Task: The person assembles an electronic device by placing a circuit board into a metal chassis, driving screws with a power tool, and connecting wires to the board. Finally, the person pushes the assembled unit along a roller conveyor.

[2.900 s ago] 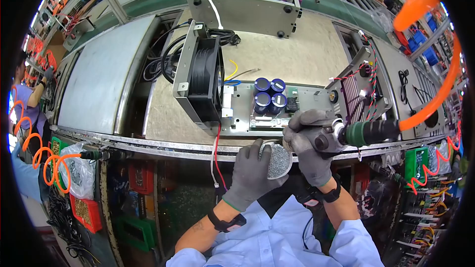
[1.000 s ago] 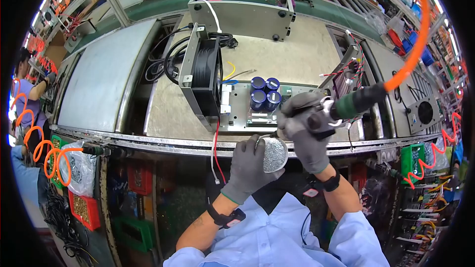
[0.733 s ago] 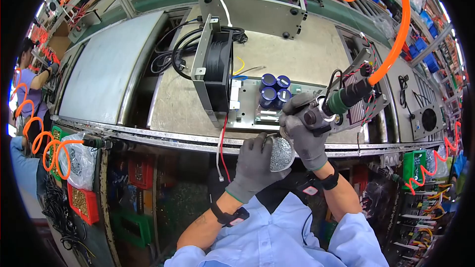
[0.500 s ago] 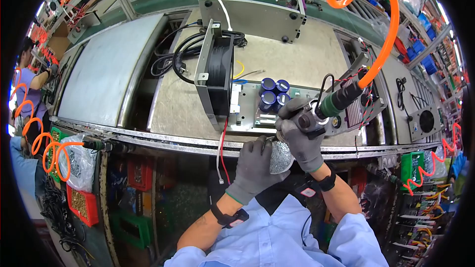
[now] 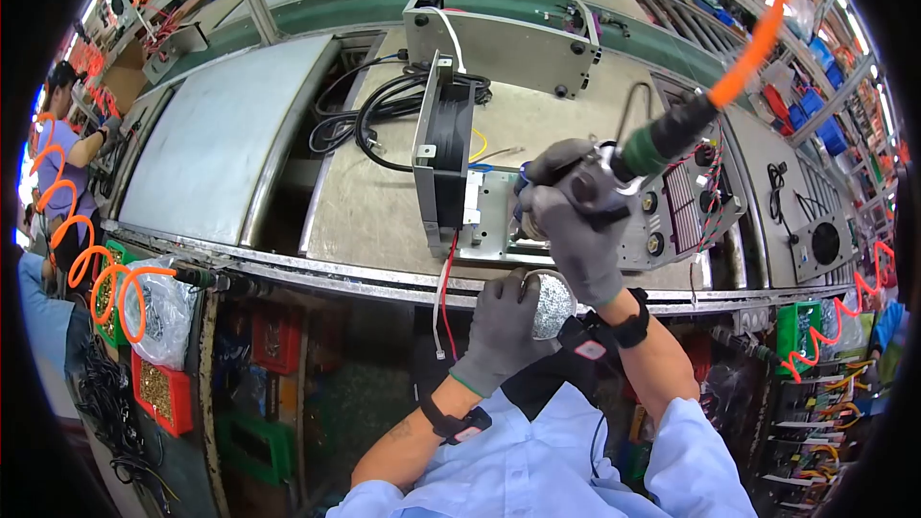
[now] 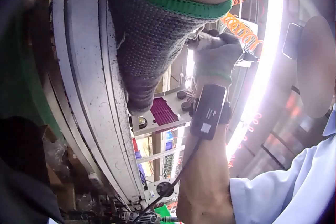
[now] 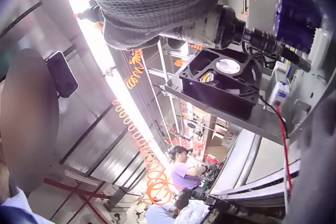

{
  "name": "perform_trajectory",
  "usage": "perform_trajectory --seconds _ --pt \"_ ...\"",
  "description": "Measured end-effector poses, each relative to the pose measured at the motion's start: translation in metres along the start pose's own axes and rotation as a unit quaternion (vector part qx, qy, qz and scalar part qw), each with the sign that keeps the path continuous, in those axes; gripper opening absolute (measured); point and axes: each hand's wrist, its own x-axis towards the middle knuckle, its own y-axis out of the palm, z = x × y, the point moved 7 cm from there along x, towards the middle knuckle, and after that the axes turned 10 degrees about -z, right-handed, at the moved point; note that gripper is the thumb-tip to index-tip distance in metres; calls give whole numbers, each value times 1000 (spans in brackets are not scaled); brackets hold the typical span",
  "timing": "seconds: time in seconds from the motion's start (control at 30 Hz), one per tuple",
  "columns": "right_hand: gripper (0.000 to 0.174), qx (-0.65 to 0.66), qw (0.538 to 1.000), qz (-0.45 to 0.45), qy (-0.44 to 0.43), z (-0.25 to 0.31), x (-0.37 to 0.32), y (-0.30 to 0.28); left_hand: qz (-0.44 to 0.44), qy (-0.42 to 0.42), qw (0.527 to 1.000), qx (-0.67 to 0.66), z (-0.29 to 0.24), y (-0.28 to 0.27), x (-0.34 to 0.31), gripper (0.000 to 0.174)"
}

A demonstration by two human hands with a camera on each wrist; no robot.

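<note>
In the head view my gloved left hand (image 5: 496, 334) grips a round cup (image 5: 554, 307) of small silvery screws at the bench's front edge. My gloved right hand (image 5: 578, 221) grips an air screwdriver (image 5: 600, 180), whose orange hose (image 5: 758, 38) rises to the upper right. The right wrist view shows the screwdriver's dark bit (image 7: 296, 60) pointing at the metal chassis plate (image 7: 302, 98), between a purple capacitor (image 7: 297, 18) and a black fan (image 7: 226, 82). From above, the right hand hides most of the capacitors and the bit.
Behind the fan lie coiled black cables (image 5: 379, 125). An upright grey panel (image 5: 504, 46) stands at the back, a vented end panel (image 5: 686, 206) to the right. Red and white wires (image 5: 448, 297) hang over the front edge. Another person (image 5: 65, 149) works at the far left.
My right hand has moved from beside the cup, away from my body, bringing the screwdriver over the chassis and covering the capacitors. My left hand keeps holding the cup near the edge.
</note>
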Motion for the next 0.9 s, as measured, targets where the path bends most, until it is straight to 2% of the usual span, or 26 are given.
perform_trajectory --seconds 0.07,0.17,0.3,0.33,0.4,0.53,0.67,0.73,0.8,0.9 --pt "20 -56 997 32 -48 -5 7 5 7 7 1000 6 -1 -3 2 95" --pt "22 -57 998 16 -2 -17 5 4 6 2 1000 1 2 -3 -2 95" --pt "20 -52 998 38 -11 -13 7 14 -13 0 1000 -7 3 -1 -2 94" --pt "21 -63 995 72 -30 -17 9 14 -23 3 1000 -8 2 0 -2 94" --pt "20 -117 989 66 -58 -20 14 10 -33 3 999 -9 1 -2 -2 91" --pt "18 -22 999 32 -22 -14 14 3 -49 24 998 5 -3 -7 0 86" --pt "23 39 998 2 58 21 -11 -13 10 16 999 38 -7 -7 3 84" --pt "31 62 998 19 28 23 -18 -26 35 2 999 38 -7 -3 9 86" --pt "33 23 998 33 49 17 -22 -43 39 0 998 51 -9 -2 12 82" --pt "41 -41 999 21 -2 7 -24 -56 45 -9 997 60 -10 -1 13 81"
